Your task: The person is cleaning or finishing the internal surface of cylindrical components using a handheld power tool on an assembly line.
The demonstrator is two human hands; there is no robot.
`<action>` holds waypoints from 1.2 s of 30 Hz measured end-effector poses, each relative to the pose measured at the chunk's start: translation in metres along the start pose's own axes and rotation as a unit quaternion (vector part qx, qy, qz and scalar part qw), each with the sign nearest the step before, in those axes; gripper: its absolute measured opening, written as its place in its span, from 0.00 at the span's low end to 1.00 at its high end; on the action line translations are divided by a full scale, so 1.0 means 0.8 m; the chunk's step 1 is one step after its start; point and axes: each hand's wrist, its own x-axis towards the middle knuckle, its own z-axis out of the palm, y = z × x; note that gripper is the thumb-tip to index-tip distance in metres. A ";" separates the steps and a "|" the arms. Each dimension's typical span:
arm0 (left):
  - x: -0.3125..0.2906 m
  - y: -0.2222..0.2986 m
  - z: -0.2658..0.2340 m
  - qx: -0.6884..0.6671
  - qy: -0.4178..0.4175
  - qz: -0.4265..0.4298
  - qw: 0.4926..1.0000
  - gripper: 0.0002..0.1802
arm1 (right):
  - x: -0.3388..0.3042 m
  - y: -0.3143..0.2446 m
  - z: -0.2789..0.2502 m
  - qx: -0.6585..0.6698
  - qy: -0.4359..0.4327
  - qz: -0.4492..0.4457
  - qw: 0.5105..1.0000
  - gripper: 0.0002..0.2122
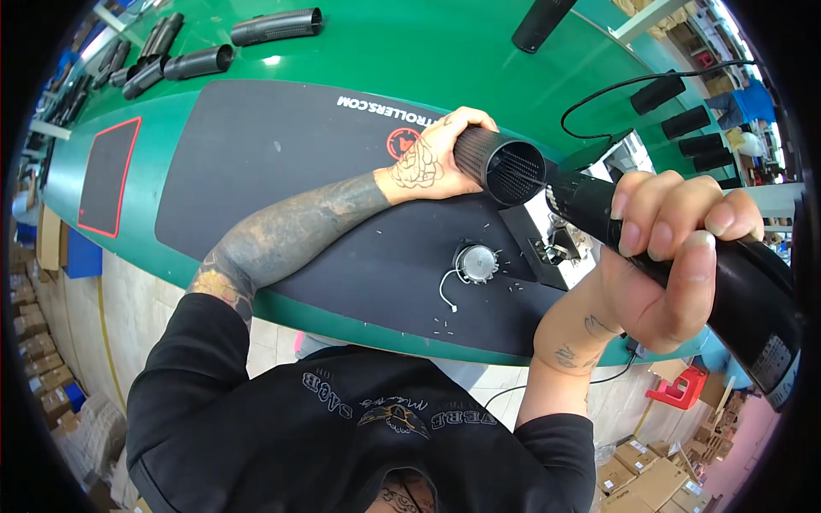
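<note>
My left hand is wrapped round a black perforated cylinder housing, holding it above the dark mat with its open end turned toward the right. Gripped in my right hand is a black electric screwdriver. Its thin bit reaches into the mouth of the housing; whether it touches a screw inside is hidden. Below the housing, a round silver motor-like part with a white lead and plug lies on the mat. Several tiny screws are scattered around it.
A metal screw-feeder-like device stands beside the screwdriver. More black housings lie at the far left, and others at the right. A black cable loops over the green table. A red stool stands on the floor.
</note>
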 end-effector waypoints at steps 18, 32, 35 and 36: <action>-0.005 -0.001 -0.005 0.073 0.054 0.009 0.996 0.33 | -0.018 -0.124 -0.038 -0.044 -0.006 0.063 0.997 0.16; -0.004 -0.008 -0.002 0.000 0.045 0.085 0.995 0.34 | -0.013 -0.113 -0.054 0.271 -0.009 -0.039 0.962 0.19; -0.002 -0.009 -0.001 0.001 0.050 0.088 0.995 0.34 | -0.017 -0.123 -0.054 0.195 0.058 -0.076 0.976 0.17; -0.002 -0.009 -0.002 0.000 0.053 0.089 0.995 0.34 | -0.019 -0.125 -0.055 0.155 0.093 -0.092 0.979 0.17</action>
